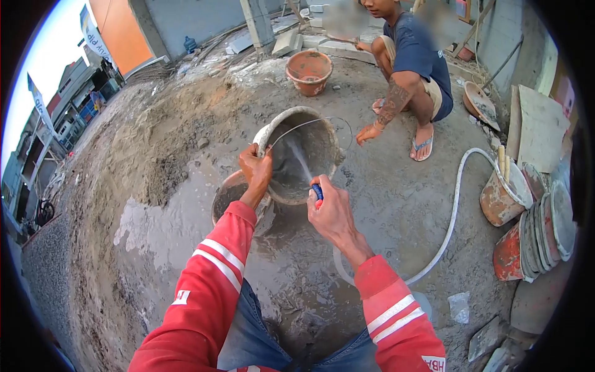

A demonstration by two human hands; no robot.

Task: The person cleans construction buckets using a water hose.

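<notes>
My left hand is closed on the left rim of a cement-stained bucket, which is tipped so that its mouth faces me. The bucket's thin wire handle arcs across the opening. In my right hand is a blue and red hose nozzle, and a spray of water shoots from it into the bucket. A second, orange-brown bucket stands on the wet ground just below my left hand, partly hidden by my forearm and the tipped bucket.
A pale hose curves over the ground on the right. Another person squats ahead on the right. An orange tub stands at the back, a bucket and stacked buckets at the right. Sand is piled on the left.
</notes>
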